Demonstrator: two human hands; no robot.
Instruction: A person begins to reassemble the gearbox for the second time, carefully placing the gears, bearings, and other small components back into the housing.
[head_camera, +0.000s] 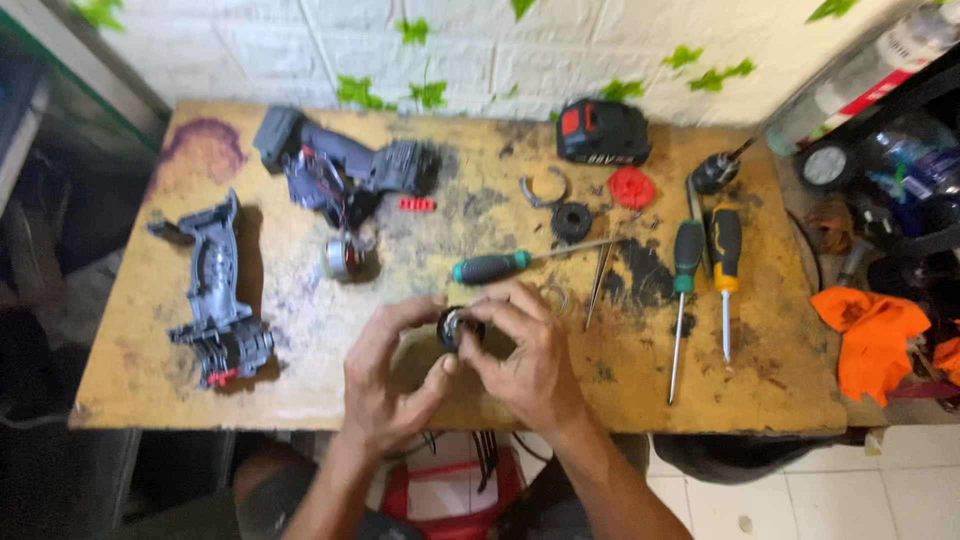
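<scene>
Your left hand (385, 375) and right hand (525, 355) met over the near edge of the desk (300, 390), both with fingers curled around 1 small round black part (458, 327) with a shiny metal center, held just above the wood. Behind them lay a green-handled screwdriver (490, 267). 2 more screwdrivers (705, 265) sat to the right, a grey tool housing half (215, 300) far left, a black battery pack (603, 131) at the back.
</scene>
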